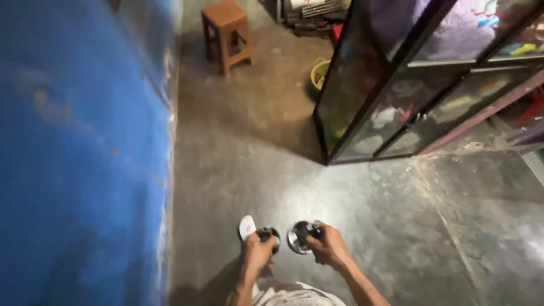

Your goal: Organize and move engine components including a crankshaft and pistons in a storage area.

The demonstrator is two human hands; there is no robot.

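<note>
Blue wall (79, 153), grey floor (249, 141), brown stool (226, 31), silvery cups (299, 236).

The left hand (256, 252) grips a small dark metal part (270, 235); the right hand (328, 247) holds a shiny round metal part (298, 236) just beside it; a blue wall (79, 158) fills the left; far off stands a wooden stool (227, 33); a glass-fronted cabinet (408, 85) rises at right on the concrete floor (255, 141).
</note>
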